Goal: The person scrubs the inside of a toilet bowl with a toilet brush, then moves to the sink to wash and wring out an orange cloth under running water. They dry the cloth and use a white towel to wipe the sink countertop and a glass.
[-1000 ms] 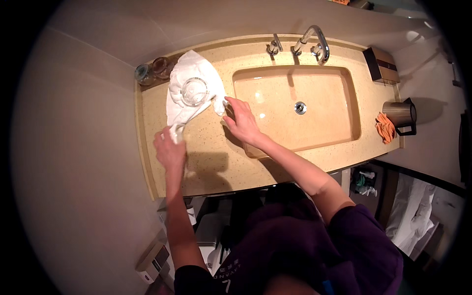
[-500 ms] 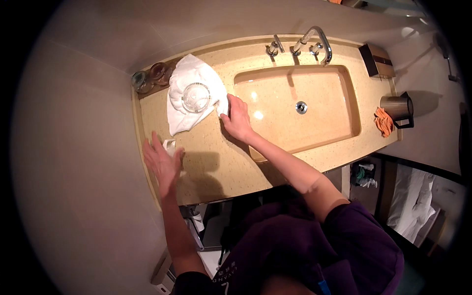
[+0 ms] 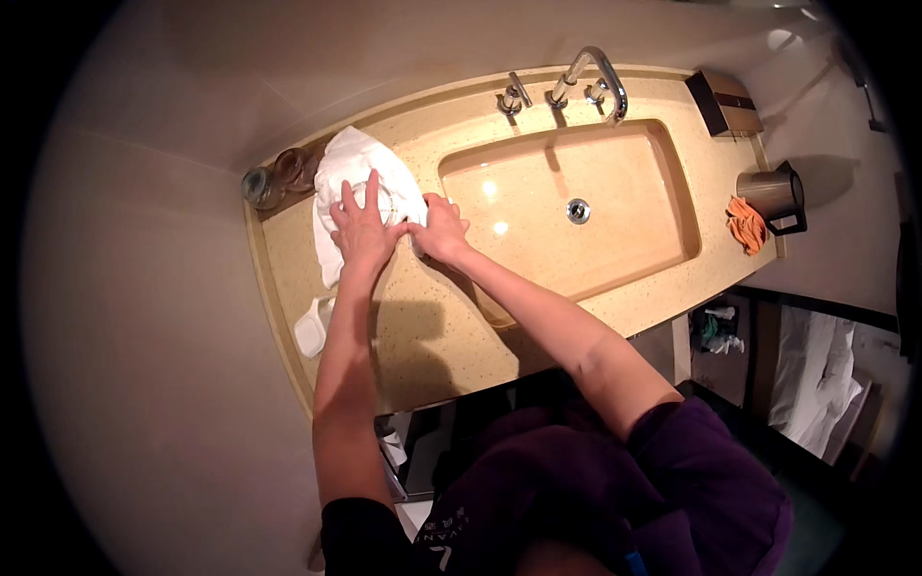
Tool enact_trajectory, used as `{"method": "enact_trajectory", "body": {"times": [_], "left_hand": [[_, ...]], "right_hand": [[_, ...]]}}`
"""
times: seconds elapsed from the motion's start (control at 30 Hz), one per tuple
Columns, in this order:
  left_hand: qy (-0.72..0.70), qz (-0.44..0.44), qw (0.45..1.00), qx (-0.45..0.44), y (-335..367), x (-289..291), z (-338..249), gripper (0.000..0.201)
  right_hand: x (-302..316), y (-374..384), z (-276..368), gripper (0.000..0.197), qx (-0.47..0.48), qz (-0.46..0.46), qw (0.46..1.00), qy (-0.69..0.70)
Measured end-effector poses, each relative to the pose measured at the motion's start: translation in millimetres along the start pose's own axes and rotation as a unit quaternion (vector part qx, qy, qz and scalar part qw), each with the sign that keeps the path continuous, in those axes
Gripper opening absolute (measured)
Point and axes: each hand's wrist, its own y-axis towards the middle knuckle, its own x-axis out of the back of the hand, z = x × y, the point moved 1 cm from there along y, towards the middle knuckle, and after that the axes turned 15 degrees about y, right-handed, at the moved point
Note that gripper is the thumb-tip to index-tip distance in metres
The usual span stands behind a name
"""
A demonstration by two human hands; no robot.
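Observation:
A white cloth lies bunched on the left part of the counter, with a round clear glass dish on top of it. My left hand reaches over the dish, fingers spread across it and the cloth, hiding much of the glass. Close beside it, my right hand is closed on the cloth's right edge by the sink. The two thumbs nearly meet. A small white object with a rounded end lies left of my left forearm; I cannot make out its kind.
Two glass jars stand in the far left corner. To the right is the sink with a chrome faucet. A dark box, a kettle and an orange cloth sit at the counter's right end.
My left hand has moved from the small white object up and right onto the glass dish. My right hand stays at the cloth's edge. The view has shifted slightly.

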Motion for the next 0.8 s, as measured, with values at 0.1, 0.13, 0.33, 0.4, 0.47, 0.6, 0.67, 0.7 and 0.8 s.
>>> {"method": "enact_trajectory", "body": {"times": [0.1,0.13,0.33,0.4,0.47,0.6,0.67,0.7,0.8], "left_hand": [[0.032,0.06,0.997,-0.047,8,14,5,0.103],[0.032,0.059,0.997,-0.05,9,18,8,0.103],[-0.183,-0.07,0.978,-0.076,-14,18,39,0.098],[-0.319,-0.076,0.943,-0.045,-32,13,48,0.099],[-0.539,-0.04,0.841,-0.014,-53,28,28,0.094],[-0.729,0.033,0.678,0.085,-104,36,25,0.076],[-0.766,0.043,0.633,0.103,-137,47,17,0.072],[-0.799,0.053,0.587,0.118,-152,53,14,0.069],[-0.808,0.065,0.579,0.087,-185,46,23,0.066]], "right_hand": [[3,5,6,0.052,-0.039,0.046,0.997,-0.043],[3,5,4,0.052,-0.039,0.043,0.997,-0.042],[7,-4,2,0.039,-0.013,-0.011,0.954,0.301],[14,-19,21,0.041,0.003,0.003,0.884,0.468],[25,-21,25,0.044,0.014,-0.006,0.852,0.523],[32,-43,48,0.053,0.081,0.09,0.841,0.527],[47,-65,57,0.06,0.174,0.191,0.883,0.392],[58,-74,55,0.066,0.194,0.235,0.9,0.312],[74,-94,46,0.07,0.16,0.315,0.86,0.368]]}}
